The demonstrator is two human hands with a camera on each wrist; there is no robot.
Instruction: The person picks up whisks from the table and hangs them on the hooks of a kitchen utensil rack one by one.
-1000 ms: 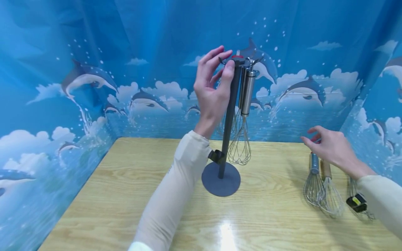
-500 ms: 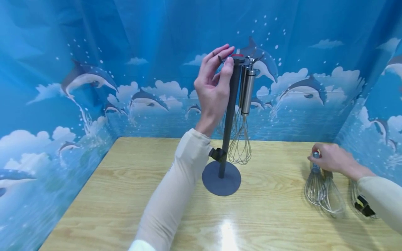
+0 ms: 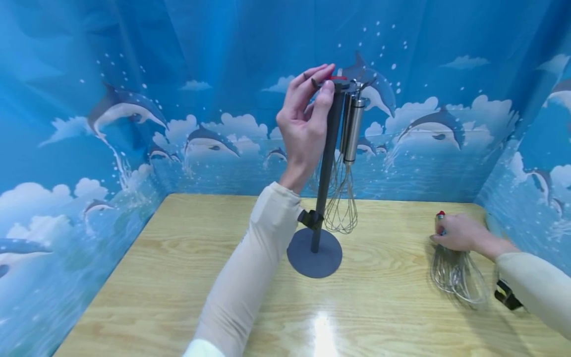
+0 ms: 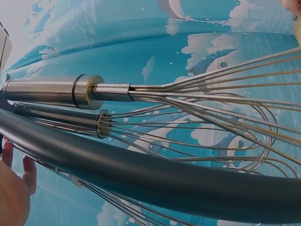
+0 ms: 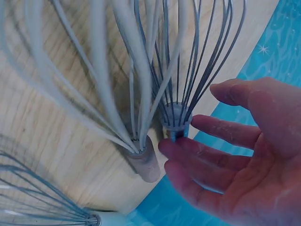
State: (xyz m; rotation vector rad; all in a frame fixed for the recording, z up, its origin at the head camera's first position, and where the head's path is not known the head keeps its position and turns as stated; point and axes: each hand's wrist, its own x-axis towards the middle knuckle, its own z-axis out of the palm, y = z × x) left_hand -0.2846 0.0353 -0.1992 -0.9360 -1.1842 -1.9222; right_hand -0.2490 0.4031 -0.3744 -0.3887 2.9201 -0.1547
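Observation:
My left hand (image 3: pixel 305 116) pinches the top of a dark upright whisk stand (image 3: pixel 326 173), thumb in front and fingers behind the hooks. Metal-handled whisks (image 3: pixel 353 131) hang from its right and far sides; in the left wrist view their handles (image 4: pixel 56 90) lie beyond the dark pole (image 4: pixel 141 172). On the right, my right hand (image 3: pixel 459 233) has its fingers around the handle of a metal whisk with a red end (image 3: pixel 440 214). In the right wrist view the fingers (image 5: pixel 202 153) cross that handle just behind the wires (image 5: pixel 188 61), with the thumb near them.
Beside the held whisk lies a wooden-handled whisk (image 5: pixel 145 165). Another whisk (image 5: pixel 42 197) lies farther right, mostly covered by my right sleeve in the head view. The stand's round base (image 3: pixel 314 265) sits on the wood-grain table (image 3: pixel 200 277). A blue dolphin-print curtain (image 3: pixel 214 49) encloses it.
My right hand has come down from above the whisks onto the metal handle, and its red end has shifted slightly left and up. My left hand stays at the stand's top.

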